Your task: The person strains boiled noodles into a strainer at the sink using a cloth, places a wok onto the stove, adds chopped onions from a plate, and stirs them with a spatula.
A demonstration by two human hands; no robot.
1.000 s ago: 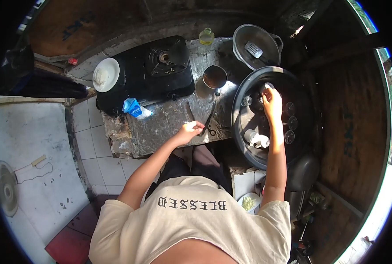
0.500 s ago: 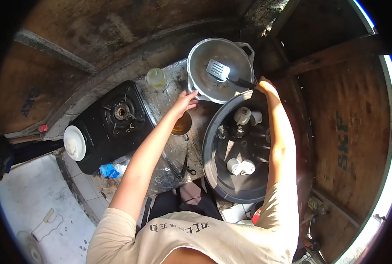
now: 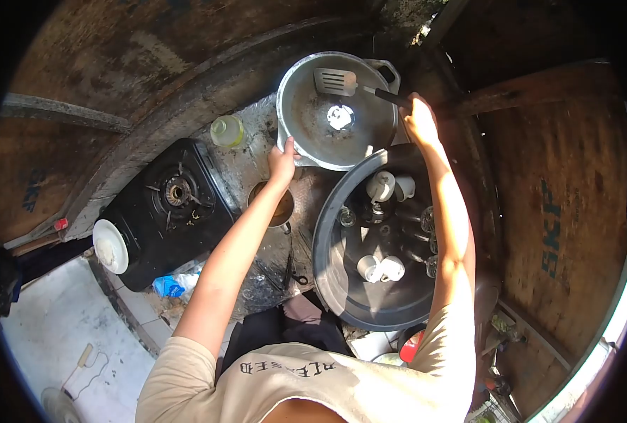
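A large grey metal pot (image 3: 306,127) with a loop handle at its far right stands on the foil-covered counter beyond the basin. My left hand (image 3: 282,166) is closed on its near left side, thumb up at the rim; the part under my fingers is hidden. My right hand (image 3: 419,123) grips the black handle of a slotted spatula (image 3: 337,81). The spatula's metal head hangs over the pot's far inner wall; whether it touches cannot be told. Below my left hand, partly behind my forearm, sits a small pan (image 3: 283,209) of brown liquid.
A black basin (image 3: 320,247) beside my right arm holds white cups (image 3: 391,268) and several glasses. On the left are a black gas stove (image 3: 160,211), a white plate (image 3: 110,247) and a blue packet (image 3: 167,285). A container of yellowish liquid (image 3: 227,131) stands behind. Wooden walls surround the counter.
The pot has shifted a little left and away, with my left hand now closed at its side. The spatula's head has moved from mid-pot towards the far wall as my right hand rose.
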